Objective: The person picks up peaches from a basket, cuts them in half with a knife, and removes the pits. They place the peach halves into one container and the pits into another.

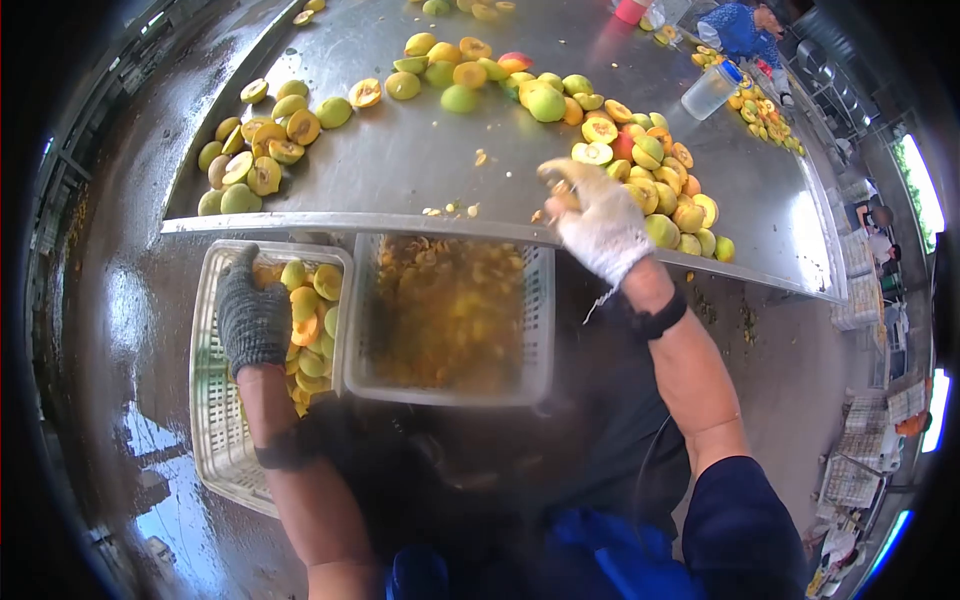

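My left hand, in a dark grey knit glove, is over the left crate of cut yellow-green fruit. Its visible fingers are apart, with nothing clearly held. My right hand, in a white glove with stained fingertips, is raised above the metal table's near edge. Its fingers curl round a small orange-brown thing that I cannot make out. Just right of it lies a heap of halved fruit. A second crate between my hands holds wet, blurred yellow-brown bits.
More fruit halves lie at the table's left and others along its middle. A blue-lidded container stands at the right. Another person in blue is at the far right, near more fruit. Stacked crates line the right side.
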A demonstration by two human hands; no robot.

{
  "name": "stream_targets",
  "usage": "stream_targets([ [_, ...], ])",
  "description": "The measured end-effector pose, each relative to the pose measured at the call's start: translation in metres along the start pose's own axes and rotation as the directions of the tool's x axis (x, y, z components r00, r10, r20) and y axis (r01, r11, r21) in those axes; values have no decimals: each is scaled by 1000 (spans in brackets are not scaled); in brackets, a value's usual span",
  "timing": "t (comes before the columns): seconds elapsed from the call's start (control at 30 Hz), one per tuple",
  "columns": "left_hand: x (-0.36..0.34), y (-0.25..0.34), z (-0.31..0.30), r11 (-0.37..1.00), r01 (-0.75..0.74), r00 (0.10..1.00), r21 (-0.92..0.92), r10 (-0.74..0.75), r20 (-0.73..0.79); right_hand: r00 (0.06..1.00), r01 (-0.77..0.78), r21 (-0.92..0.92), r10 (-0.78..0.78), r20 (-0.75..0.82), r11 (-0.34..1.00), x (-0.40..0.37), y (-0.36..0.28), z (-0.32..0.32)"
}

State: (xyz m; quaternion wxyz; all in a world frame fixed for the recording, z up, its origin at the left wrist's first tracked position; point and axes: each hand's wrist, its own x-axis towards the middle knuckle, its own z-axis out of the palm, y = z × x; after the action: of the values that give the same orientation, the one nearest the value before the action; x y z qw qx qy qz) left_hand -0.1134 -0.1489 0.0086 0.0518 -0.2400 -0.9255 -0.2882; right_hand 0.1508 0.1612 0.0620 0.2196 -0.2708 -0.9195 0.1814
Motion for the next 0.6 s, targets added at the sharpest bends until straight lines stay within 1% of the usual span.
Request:
stream_targets([
  [0.03,-1,1,1,1000,-4,997,30,6,-83,1000,-29,-235,26,-14,972,15,19,-5],
  [0.07,0,1,3,998,-5,985,58,15,-171,996,-38,-326,62,61,944,31,49,-6],
  [0.1,3,-2,5,997,-51,971,54,62,-233,965,-123,-480,217,145,869,46,50,-14],
  [0.17,6,9,1,997,-67,970,-32,58,-238,938,-11,-608,219,270,794,68,84,-11],
  [0.2,7,16,2,994,-77,969,-72,57,-242,913,58,-649,223,342,759,77,92,-9],
  [0.23,8,21,7,991,-95,964,-97,67,-257,904,76,-673,234,358,736,86,95,-7],
  [0.3,9,37,9,990,-54,987,-127,34,-157,881,119,-715,258,396,689,104,97,-2],
  [0.33,11,43,10,989,-35,994,-142,20,-105,876,33,-723,329,354,690,112,92,2],
  [0.37,12,41,20,969,-51,995,-240,29,-96,906,74,-723,257,337,687,119,111,11],
  [0.4,11,47,21,956,-71,995,-283,49,-86,930,112,-725,184,317,680,123,128,19],
  [0.47,8,69,22,919,-116,992,-377,92,-81,905,17,-662,270,329,749,128,103,9],
  [0.5,4,78,27,828,-91,996,-554,77,-49,889,-37,-633,315,333,773,126,88,1],
  [0.53,0,87,33,749,-82,996,-657,76,-38,944,-57,-520,215,248,852,117,74,-7],
  [0.57,-4,97,32,543,153,978,-825,38,207,963,-83,-388,175,207,918,114,73,-5],
  [0.6,-10,108,30,295,399,895,-868,79,439,992,31,-386,18,123,922,106,71,2],
])
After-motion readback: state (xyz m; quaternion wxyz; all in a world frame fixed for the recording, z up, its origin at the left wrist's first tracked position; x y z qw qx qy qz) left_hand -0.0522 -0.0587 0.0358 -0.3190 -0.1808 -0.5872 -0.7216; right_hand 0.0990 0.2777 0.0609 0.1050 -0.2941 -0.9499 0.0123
